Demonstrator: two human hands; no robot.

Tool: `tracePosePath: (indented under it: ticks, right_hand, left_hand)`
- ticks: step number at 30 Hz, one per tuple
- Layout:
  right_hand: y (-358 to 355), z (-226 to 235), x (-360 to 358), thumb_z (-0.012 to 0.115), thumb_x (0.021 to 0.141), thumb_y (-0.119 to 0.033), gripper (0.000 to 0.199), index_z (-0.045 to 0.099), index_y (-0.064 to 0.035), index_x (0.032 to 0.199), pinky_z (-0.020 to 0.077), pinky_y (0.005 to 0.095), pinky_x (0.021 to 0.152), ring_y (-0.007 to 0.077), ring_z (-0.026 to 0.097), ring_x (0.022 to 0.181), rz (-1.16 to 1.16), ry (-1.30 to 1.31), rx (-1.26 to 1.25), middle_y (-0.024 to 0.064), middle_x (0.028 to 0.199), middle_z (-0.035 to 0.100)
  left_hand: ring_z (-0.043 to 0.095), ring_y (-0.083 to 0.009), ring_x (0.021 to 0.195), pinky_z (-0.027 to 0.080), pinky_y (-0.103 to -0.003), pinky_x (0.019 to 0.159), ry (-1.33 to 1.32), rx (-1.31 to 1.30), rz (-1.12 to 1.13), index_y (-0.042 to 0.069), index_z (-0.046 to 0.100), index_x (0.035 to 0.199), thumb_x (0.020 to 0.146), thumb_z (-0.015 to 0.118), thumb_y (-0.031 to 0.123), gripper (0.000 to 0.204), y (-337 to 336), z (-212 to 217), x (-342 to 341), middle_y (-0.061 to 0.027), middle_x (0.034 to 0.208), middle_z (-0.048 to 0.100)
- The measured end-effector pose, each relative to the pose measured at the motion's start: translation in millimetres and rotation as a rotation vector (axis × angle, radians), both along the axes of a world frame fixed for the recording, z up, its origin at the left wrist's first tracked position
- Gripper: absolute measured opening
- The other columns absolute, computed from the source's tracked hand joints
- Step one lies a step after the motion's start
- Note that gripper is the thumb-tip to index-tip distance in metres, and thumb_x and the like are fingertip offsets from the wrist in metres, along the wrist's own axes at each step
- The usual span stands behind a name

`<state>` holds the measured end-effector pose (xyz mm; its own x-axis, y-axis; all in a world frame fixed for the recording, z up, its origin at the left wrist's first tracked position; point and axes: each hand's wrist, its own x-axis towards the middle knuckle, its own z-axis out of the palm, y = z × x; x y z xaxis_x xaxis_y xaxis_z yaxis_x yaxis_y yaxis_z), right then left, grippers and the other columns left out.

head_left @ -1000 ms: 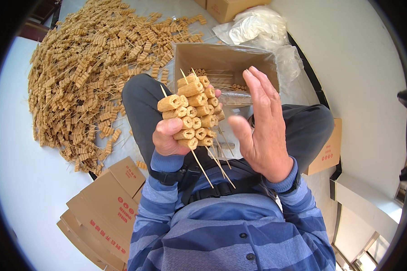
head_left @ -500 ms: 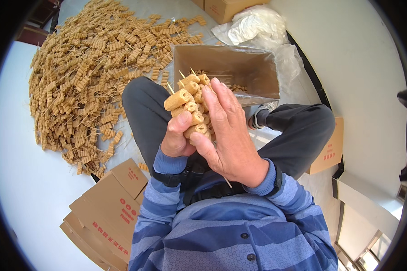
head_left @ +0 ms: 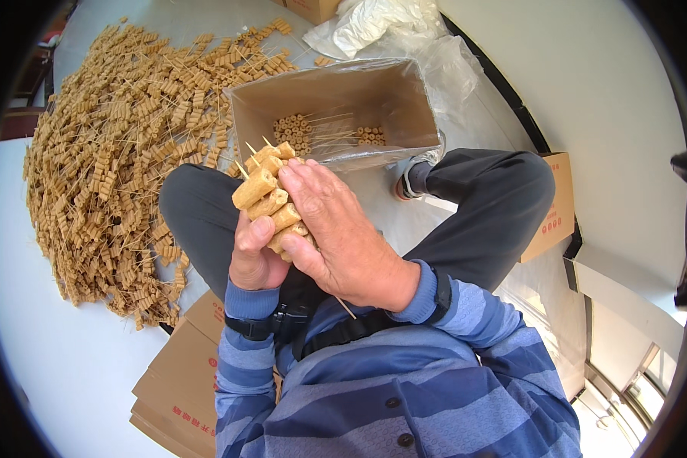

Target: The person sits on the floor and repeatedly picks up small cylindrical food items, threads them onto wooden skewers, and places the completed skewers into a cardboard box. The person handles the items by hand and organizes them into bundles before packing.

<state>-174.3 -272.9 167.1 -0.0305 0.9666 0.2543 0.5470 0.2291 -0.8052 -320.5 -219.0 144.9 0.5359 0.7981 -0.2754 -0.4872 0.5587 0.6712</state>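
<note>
In front of my lap I hold a bundle of skewered tan hollow rolls [head_left: 266, 204] between both hands. My left hand [head_left: 253, 256] grips it from the left and below, with the thumb on the near rolls. The right hand [head_left: 351, 244] is pressed along its right side, fingers together, thumb on the near end. Pointed stick tips stick out at the far left; one stick end shows below my right hand. Beyond the bundle stands an open cardboard box [head_left: 332, 95] with a clear plastic liner. Inside it lie skewers in two groups, a left group [head_left: 294, 131] and a right group [head_left: 370, 136].
A large heap of the same skewers [head_left: 122, 168] spreads over the floor at left. Flattened cartons [head_left: 179, 382] lie at lower left. Clear plastic sheeting [head_left: 443, 65] and a white bag [head_left: 385, 23] sit behind the box. Another carton [head_left: 553, 206] stands beyond my right knee.
The view has shifted, so box, heap and hands all appear further left. More of the skewers inside the box now shows. Both hands keep their hold on the bundle.
</note>
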Motion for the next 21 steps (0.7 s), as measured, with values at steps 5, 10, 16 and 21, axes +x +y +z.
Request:
tracePosePath:
  ticks: [5, 10, 16, 21]
  right_hand:
    - [9.7, 3.6, 43.4, 0.066, 0.093, -0.034, 0.078, 0.029, 0.0009, 0.152, 0.0286, 0.0507, 0.117, 0.0479, 0.032, 0.14, 0.031, 0.12, -0.016, 0.0275, 0.153, 0.03]
    - [19.7, -9.3, 70.0, 0.064, 0.095, -0.032, 0.077, 0.027, 0.0, 0.154, 0.0288, 0.0496, 0.117, 0.0479, 0.033, 0.14, -0.076, 0.191, -0.029, 0.0299, 0.153, 0.029]
    - [19.8, -24.6, 82.1, 0.06, 0.097, -0.019, 0.074, 0.02, 0.0082, 0.152, 0.0278, 0.0508, 0.118, 0.0479, 0.033, 0.141, -0.176, 0.152, -0.064, 0.0319, 0.151, 0.032]
    - [21.0, -33.1, 85.9, 0.056, 0.098, -0.016, 0.07, 0.02, 0.0079, 0.152, 0.0273, 0.0498, 0.118, 0.0469, 0.033, 0.141, -0.21, 0.251, -0.083, 0.0309, 0.151, 0.033]
  left_hand:
    - [0.055, -0.0246, 0.125, 0.046, -0.038, 0.106, 0.137, 0.051, -0.138, 0.0, 0.032, 0.15, 0.074, 0.073, 0.033, 0.092, 43.4, 24.5, 26.0, -0.0134, 0.138, 0.052]
    - [0.054, -0.0226, 0.123, 0.046, -0.036, 0.103, 0.272, 0.091, -0.344, 0.002, 0.032, 0.149, 0.075, 0.071, 0.031, 0.089, 78.3, 24.3, 64.3, -0.012, 0.138, 0.05]
    - [0.051, -0.0243, 0.129, 0.043, -0.039, 0.108, 0.264, -0.008, -0.347, 0.002, 0.027, 0.15, 0.079, 0.075, 0.028, 0.089, 63.8, -5.4, 93.5, -0.0136, 0.14, 0.048]
    - [0.048, -0.0247, 0.134, 0.041, -0.039, 0.111, 0.233, -0.038, -0.361, 0.002, 0.024, 0.152, 0.078, 0.086, 0.035, 0.103, 59.5, -15.4, 92.9, -0.014, 0.144, 0.045]
